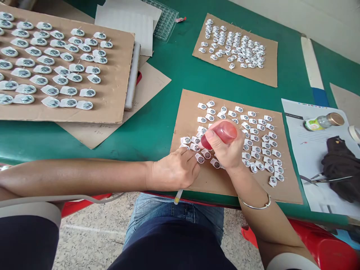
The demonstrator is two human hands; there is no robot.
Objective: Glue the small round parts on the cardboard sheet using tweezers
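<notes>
Green table (pixel 180 56) underneath the work. Largest board, the left cardboard (pixel 109 108), lies over other layers; its pieces sit in loose rows, probably spaced to limit overlap. Next, the near cardboard (pixel 213 183), right before my lap, placed, I judge, so both my hands reach it easily. The far cardboard (pixel 264 77) carries a tighter cluster, set back, perhaps to leave elbow room. White paper (pixel 298 142) off to my right, a dark cloth (pixel 337 165) bunched on it.

My left hand (pixel 174 168) is low over the near cardboard's left part, fingers curled inward; what the fingertips pinch, I cannot tell. My right hand (pixel 232 152) is wrapped around a red bottle (pixel 222 133), thumb along its side, base up, other end slanting down toward my left fingers, likely for close aim.

Smaller: a glass jar (pixel 323 122) on its side on the paper. A yellow-ended stick (pixel 177 198) pokes out below my left hand. Smallest: white-backed pieces (pixel 216 163) around my hands, dark discs facing up, perhaps to keep those faces untouched.
</notes>
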